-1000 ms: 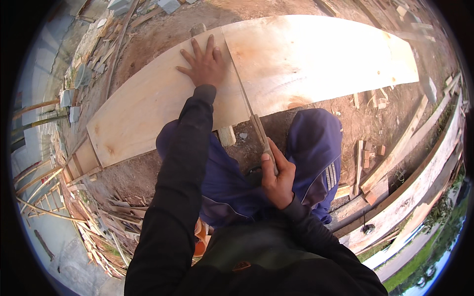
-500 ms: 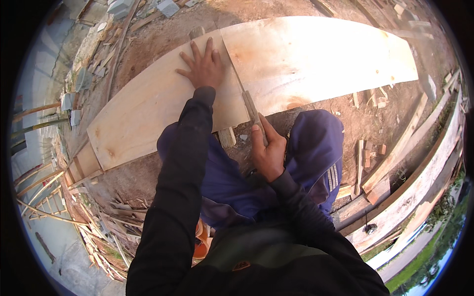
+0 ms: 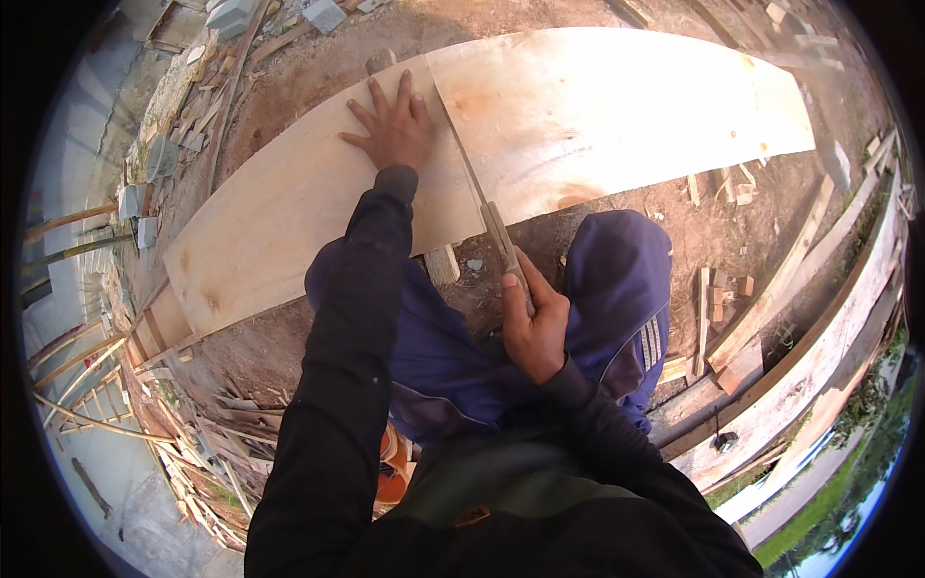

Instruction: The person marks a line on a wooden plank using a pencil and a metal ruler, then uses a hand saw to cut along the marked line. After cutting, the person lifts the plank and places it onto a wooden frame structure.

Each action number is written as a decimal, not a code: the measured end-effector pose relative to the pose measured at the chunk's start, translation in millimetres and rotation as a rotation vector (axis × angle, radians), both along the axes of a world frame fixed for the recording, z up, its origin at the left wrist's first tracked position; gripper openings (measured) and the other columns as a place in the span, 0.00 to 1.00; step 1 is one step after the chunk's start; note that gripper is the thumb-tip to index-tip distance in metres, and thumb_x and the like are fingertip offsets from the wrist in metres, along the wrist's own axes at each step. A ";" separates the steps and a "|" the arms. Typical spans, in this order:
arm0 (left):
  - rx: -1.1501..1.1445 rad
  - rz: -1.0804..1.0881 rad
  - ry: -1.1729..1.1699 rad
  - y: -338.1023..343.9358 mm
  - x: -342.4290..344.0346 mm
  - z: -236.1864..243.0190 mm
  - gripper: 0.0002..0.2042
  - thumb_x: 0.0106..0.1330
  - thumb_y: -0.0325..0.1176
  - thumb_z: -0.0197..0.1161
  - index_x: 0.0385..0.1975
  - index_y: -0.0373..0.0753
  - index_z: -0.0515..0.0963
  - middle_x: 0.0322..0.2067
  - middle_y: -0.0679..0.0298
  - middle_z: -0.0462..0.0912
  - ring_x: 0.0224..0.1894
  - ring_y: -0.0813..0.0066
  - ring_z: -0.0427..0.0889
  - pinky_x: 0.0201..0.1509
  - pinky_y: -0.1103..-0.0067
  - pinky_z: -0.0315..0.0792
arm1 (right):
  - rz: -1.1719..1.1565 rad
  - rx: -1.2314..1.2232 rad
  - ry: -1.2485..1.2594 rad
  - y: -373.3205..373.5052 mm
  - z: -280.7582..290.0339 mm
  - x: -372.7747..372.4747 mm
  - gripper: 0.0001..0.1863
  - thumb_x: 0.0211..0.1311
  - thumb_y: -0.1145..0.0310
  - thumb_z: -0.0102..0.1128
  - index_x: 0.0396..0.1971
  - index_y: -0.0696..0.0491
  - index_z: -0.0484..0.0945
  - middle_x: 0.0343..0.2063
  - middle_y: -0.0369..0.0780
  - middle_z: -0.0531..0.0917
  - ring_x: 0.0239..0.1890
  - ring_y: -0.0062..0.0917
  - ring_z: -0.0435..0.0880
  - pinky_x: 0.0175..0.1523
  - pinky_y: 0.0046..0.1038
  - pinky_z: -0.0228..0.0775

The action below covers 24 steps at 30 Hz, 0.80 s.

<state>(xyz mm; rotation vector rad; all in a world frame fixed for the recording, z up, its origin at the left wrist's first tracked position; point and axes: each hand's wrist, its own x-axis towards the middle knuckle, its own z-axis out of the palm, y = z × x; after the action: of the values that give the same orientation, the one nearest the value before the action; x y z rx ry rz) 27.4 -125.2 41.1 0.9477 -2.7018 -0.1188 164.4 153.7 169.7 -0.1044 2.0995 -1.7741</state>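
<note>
1. I see the left hand [image 3: 400,133] spread flat on the plywood [image 3: 299,207], presumably steadying it.
2. The right hand [image 3: 538,326] grasps the saw [image 3: 498,234] by its near end, blade crossing the plywood, probably for control.
3. A wood block [image 3: 442,266] under the near edge likely props it.

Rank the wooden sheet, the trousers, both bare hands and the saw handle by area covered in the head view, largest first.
1. Wooden sheet
2. Trousers
3. Left hand and right hand: too alike to rank
4. Saw handle, counting only its visible part
</note>
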 end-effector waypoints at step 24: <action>0.048 0.012 0.010 6.3 -0.9 2.4 0.24 0.77 0.53 0.44 0.72 0.69 0.66 0.78 0.59 0.53 0.79 0.33 0.42 0.69 0.25 0.33 | -0.015 -0.031 -0.077 -23.8 -7.2 -25.7 0.22 0.72 0.71 0.56 0.60 0.68 0.76 0.35 0.50 0.89 0.36 0.21 0.86 0.42 0.25 0.77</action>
<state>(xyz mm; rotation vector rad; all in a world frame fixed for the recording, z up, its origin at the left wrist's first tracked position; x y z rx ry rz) 26.6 -118.9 43.5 0.9741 -2.6946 -0.1865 138.6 129.9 162.5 -0.0284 2.0249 -1.7905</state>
